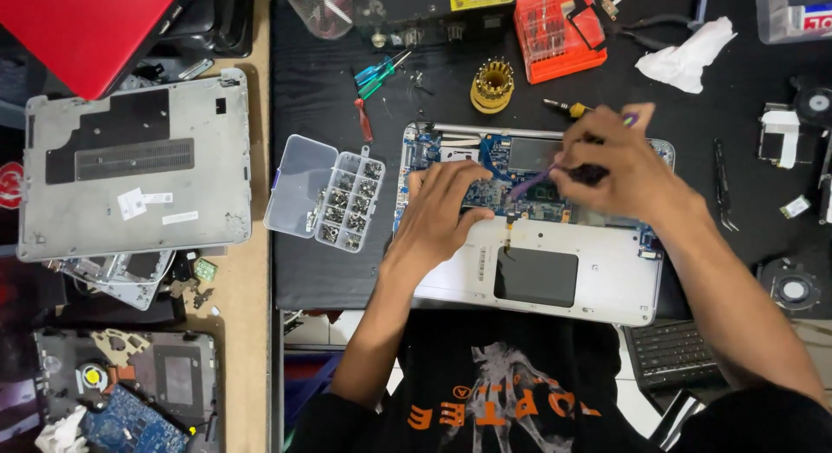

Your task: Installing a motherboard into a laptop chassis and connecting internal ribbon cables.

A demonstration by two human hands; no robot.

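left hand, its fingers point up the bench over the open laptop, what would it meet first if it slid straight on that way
Probably the blue circuit board right beyond the left hand, its fingertips already lying on it. Farther along that line stands the round yellow bit holder, though height is hard to judge from above.

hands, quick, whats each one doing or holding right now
Left hand: holds nothing, fingers bent, pressing on the blue circuit board of the opened laptop.
Right hand: closed on a purple-handled tool, tip on the board.
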